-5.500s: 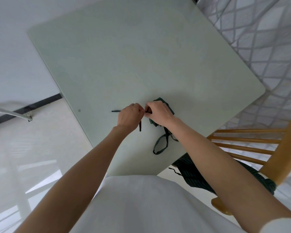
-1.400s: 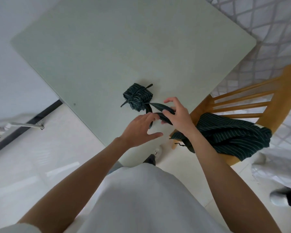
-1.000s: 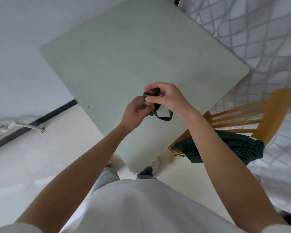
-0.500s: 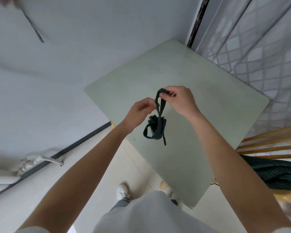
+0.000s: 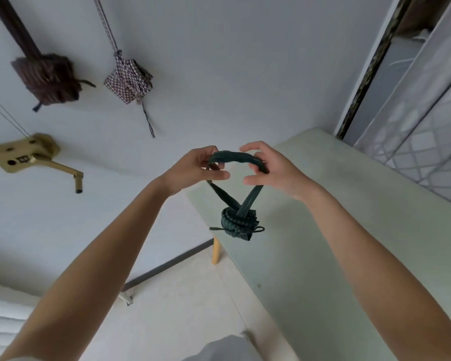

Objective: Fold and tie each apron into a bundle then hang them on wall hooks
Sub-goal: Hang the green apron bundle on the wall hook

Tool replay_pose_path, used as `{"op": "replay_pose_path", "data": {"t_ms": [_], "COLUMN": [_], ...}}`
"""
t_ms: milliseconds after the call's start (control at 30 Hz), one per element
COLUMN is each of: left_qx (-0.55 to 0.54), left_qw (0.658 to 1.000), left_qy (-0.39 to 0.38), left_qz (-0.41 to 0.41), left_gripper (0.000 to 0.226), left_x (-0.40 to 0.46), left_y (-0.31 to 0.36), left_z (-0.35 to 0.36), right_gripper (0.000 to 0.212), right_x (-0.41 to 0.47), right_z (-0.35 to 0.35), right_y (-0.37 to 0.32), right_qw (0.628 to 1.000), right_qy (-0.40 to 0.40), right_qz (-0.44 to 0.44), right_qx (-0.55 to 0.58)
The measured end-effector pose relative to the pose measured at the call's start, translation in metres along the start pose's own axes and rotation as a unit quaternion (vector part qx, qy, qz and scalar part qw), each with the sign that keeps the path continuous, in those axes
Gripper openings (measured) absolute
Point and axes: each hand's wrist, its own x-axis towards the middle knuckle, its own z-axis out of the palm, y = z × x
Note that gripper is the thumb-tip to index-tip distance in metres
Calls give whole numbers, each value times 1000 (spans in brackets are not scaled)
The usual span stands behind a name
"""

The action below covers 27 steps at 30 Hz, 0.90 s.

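**Me:** Apron bundle (image 5: 238,224), dark green with thin stripes, hangs in the air from its neck loop (image 5: 236,158), above the near corner of the table (image 5: 349,230) and not touching it. My left hand (image 5: 193,169) pinches the loop's left end between thumb and fingertips; my right hand (image 5: 272,169) pinches the right end the same way. Between them the strap arches up, and below it the two sides cross just above the bundle.

**Helper:** From the head camera, is there a hook to aim for?

**Me:** No hook shows. A brown striped bundle (image 5: 47,79) and a checked bundle (image 5: 128,83) hang on the wall (image 5: 245,61) by straps that run out of the top of the picture, so I judge the hooks sit higher than this view. A brass fitting (image 5: 24,155) is lower left, well apart from my hands.

**Helper:** How would you hang it well?

**Me:** I'd keep both pinches firm and the arch spread wide, so the opening stays clear. I'd raise it level, bundle hanging free under it, and look up first to find a spare hook. The tie ends (image 5: 258,229) stick out loose at the bundle's side; I'd avoid snagging them, since a tug might undo the knot. I'd let go only once the strap sits over the hook.
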Motion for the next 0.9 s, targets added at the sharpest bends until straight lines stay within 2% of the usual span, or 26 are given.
{"op": "replay_pose_path", "data": {"t_ms": [67,133,233,300,400,500,600,667,733,800,900], "left_qx": [37,39,30,26,27,-14,-112,-153,-88,58,236], "left_qw": [999,995,985,980,977,976,971,958,958,950,891], "left_qy": [27,78,148,165,168,153,97,118,175,242,322], "left_qz": [22,44,88,109,130,151,188,210,207,188,214], "left_gripper": [26,20,8,9,15,24,19,23,33,44,40], "left_x": [12,22,36,47,63,74,85,93,104,116,134], "left_y": [10,21,44,59,82,113,141,155,164,172,178], "left_z": [-15,-27,-46,-61,-87,-116,-146,-163,-177,-188,-201], "right_gripper": [33,19,7,5,17,12,11,12,10,6,4], "right_x": [22,40,69,91,125,159,191,209,227,242,258], "right_z": [-2,-5,-12,-19,-30,-44,-68,-83,-94,-101,-109], "right_y": [-11,-24,-46,-62,-87,-119,-155,-178,-197,-214,-232], "right_qw": [997,993,985,977,954,931,930,939,936,938,964], "right_qy": [54,102,135,148,171,192,207,199,212,204,108], "right_qz": [-35,-59,-104,-151,-233,-293,-295,-280,-280,-277,-241], "right_qx": [-44,-32,-16,-30,-77,-96,-72,-25,-21,-42,27]}}
